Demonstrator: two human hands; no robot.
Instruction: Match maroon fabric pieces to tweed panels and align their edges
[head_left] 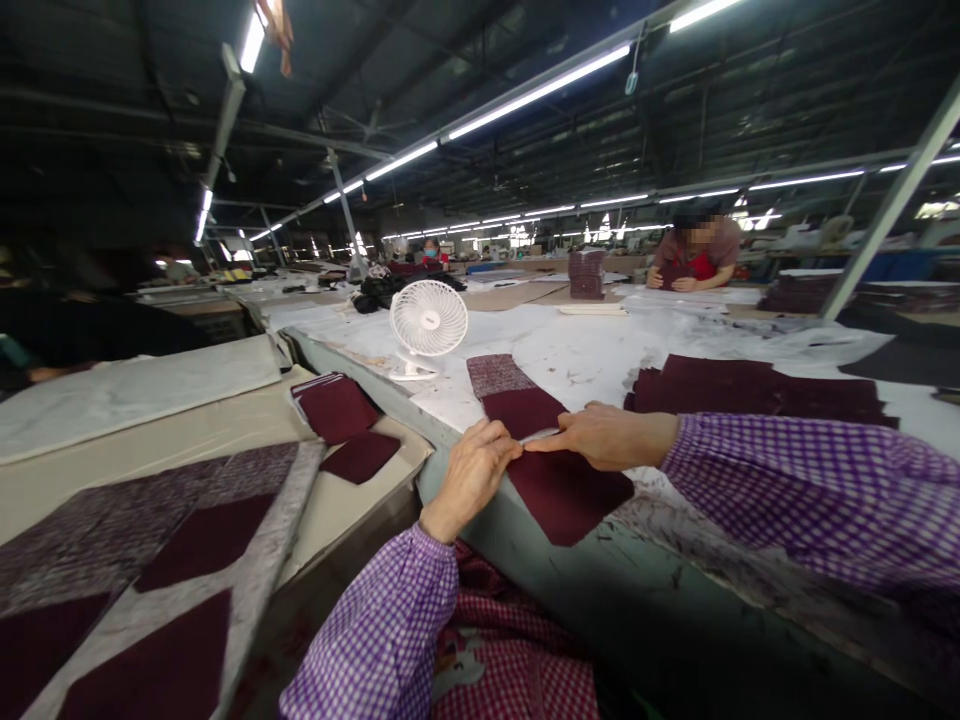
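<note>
In front of me a maroon fabric panel (571,495) lies at the table edge, its near corner hanging a little over. Beyond it lies a strip of maroon fabric (521,410) with a speckled end, and a thin pale edge shows between the two. My left hand (472,472) is closed, its fingertips pinching the left edge of the fabric where the pieces meet. From the right comes my right hand (606,436), its index finger stretched along that pale edge and the other fingers curled onto the cloth. The two hands' fingertips almost touch.
A white fan (429,320) stands beyond the fabric. Stacked maroon pieces (757,390) lie to the right. On the lower left table are small maroon pieces (337,408) and a board with speckled and maroon panels (202,540). A co-worker (696,250) leans over the table further back.
</note>
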